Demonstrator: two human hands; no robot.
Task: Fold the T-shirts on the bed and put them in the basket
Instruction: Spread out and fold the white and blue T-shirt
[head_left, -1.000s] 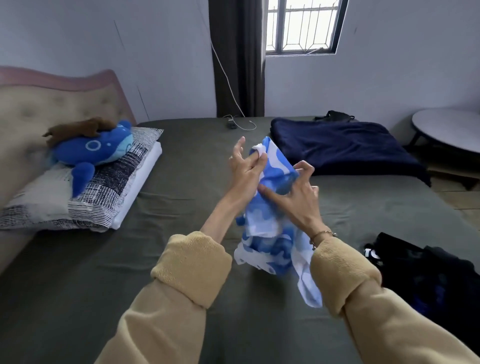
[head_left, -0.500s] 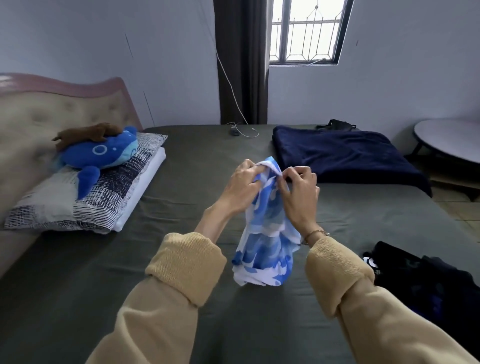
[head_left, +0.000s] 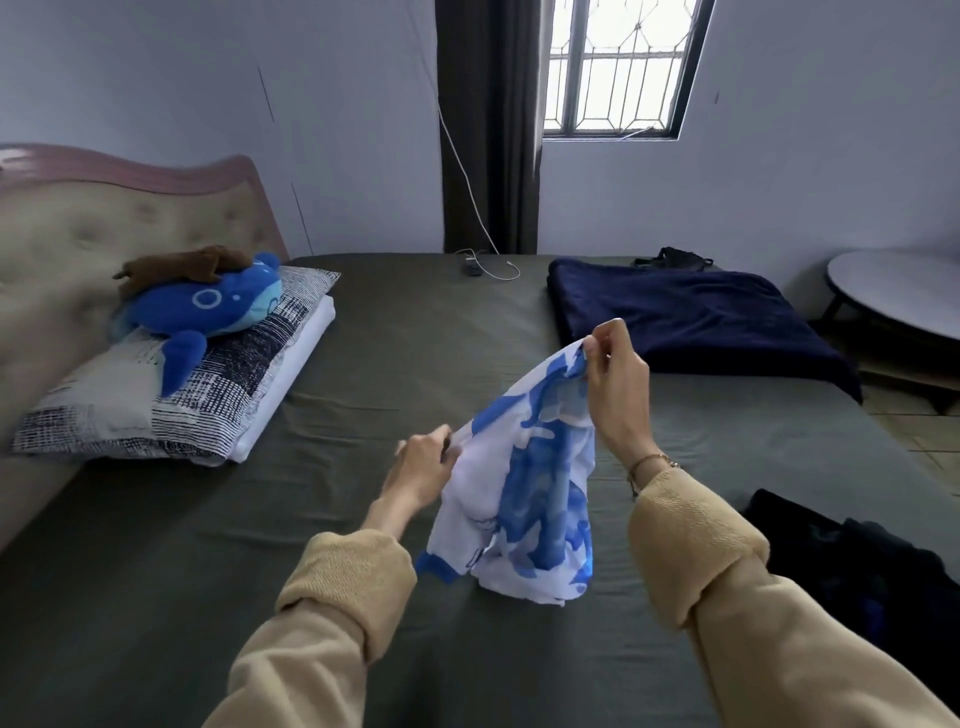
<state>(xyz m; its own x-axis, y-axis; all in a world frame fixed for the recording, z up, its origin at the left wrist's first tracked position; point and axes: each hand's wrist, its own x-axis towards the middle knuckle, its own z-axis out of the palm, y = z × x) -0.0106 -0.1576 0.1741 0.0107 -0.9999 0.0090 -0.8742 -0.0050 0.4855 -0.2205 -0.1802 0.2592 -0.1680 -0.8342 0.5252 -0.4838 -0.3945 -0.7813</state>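
A blue-and-white patterned T-shirt (head_left: 530, 488) hangs bunched above the middle of the dark green bed (head_left: 363, 374), its lower end touching the sheet. My right hand (head_left: 615, 384) pinches its top edge and holds it up. My left hand (head_left: 423, 467) grips the shirt's left edge, lower down and apart from the right. A pile of dark clothes (head_left: 852, 561) lies at the bed's right edge. No basket is in view.
A folded navy blanket (head_left: 685, 317) lies at the far right of the bed. Pillows (head_left: 171, 395) with a blue plush toy (head_left: 202, 306) rest by the headboard on the left. A charger cable (head_left: 488, 265) lies at the far edge. A round table (head_left: 898, 291) stands right of the bed.
My hands, together at the shirt's top before, have drawn apart: the left went down and left along the edge, the right stayed up. The shirt has spread wider between them.
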